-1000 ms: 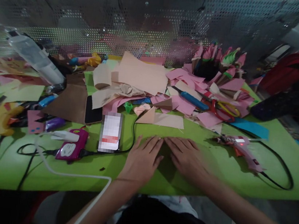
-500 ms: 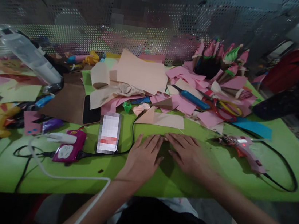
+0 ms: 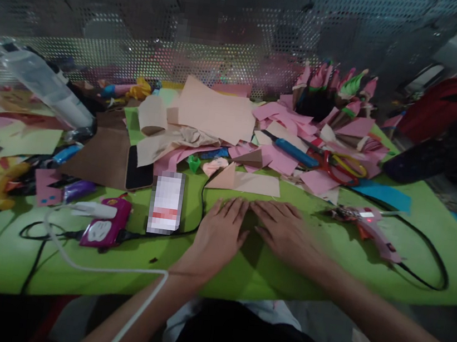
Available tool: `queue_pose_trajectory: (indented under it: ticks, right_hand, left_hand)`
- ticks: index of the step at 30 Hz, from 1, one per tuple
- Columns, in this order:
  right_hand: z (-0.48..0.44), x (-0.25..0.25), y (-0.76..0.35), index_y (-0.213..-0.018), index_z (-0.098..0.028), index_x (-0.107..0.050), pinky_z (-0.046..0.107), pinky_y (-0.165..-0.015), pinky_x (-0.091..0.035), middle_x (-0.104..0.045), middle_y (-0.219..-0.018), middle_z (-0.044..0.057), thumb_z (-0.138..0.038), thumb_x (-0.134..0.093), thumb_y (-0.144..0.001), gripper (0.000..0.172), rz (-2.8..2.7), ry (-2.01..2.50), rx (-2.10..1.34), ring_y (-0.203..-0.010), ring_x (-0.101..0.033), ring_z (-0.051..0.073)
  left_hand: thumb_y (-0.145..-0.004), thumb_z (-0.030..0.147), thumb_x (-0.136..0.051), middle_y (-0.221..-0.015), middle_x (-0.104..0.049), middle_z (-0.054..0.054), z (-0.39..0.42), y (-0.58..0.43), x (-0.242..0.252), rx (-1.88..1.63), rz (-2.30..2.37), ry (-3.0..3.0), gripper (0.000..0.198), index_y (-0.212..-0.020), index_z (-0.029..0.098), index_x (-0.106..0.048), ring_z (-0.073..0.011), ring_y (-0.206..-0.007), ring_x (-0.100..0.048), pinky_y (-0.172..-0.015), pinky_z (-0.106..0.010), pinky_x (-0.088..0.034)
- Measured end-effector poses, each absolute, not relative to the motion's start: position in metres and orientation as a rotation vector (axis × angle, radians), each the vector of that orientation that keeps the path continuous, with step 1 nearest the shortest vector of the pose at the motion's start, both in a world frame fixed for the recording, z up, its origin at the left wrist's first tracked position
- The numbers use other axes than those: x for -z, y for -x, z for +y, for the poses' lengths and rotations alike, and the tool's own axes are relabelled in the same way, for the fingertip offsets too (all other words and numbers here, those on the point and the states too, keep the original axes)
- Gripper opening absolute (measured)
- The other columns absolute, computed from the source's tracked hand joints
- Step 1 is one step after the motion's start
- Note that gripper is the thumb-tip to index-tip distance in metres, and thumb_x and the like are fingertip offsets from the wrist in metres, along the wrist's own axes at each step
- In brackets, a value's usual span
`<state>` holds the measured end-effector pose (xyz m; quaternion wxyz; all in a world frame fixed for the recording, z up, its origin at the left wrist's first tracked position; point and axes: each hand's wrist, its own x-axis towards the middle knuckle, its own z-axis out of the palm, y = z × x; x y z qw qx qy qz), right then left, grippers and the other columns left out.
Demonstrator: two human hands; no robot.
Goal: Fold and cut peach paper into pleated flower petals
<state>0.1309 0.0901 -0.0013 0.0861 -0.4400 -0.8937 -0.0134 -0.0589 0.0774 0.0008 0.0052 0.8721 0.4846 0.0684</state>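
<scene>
My left hand (image 3: 220, 234) lies palm down on the green table (image 3: 113, 276), its fingers stretched forward. Beside it, my right hand (image 3: 288, 232) is also palm down with fingers extended and pointing inward. The fingertips of both hands nearly meet, and whatever may lie beneath them is hidden. Just beyond the fingertips is a folded strip of pale peach paper (image 3: 256, 184). A phone (image 3: 166, 202) with a blurred-out screen rests left of my left hand. To the right of my right hand, a pink glue gun (image 3: 380, 236) with a lit red light lies on its side.
Paper scraps (image 3: 215, 107) pile up along the back, with a blue-handled cutter (image 3: 296, 152) and scissors (image 3: 338, 166) on them. A magenta power strip (image 3: 110, 223) with cables sits at left. A clear bottle (image 3: 48, 85) and a pot of pink cones (image 3: 317, 101) stand farther back.
Both hands have shifted slightly away from me across the table, still flat with the fingertips close together. The camera view has moved a little.
</scene>
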Motion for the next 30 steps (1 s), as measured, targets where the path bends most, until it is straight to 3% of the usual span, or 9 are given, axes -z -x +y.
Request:
queue_pose_trajectory:
  ticks: [30]
  right_hand:
    - [0.080, 0.005, -0.129, -0.132, -0.015, -0.055, 0.048, -0.100, -0.038, -0.066, -0.126, 0.013, -0.027, -0.049, -0.094, 0.040, -2.631, 1.281, 0.099, -0.112, -0.059, 0.028]
  left_hand:
    - [-0.093, 0.041, -0.050, -0.146, -0.050, -0.018, 0.064, 0.058, -0.002, -0.182, 1.512, -2.699, 0.061, -0.142, 0.006, -0.044, -0.0279, -0.135, -0.046, -0.116, -0.047, -0.029]
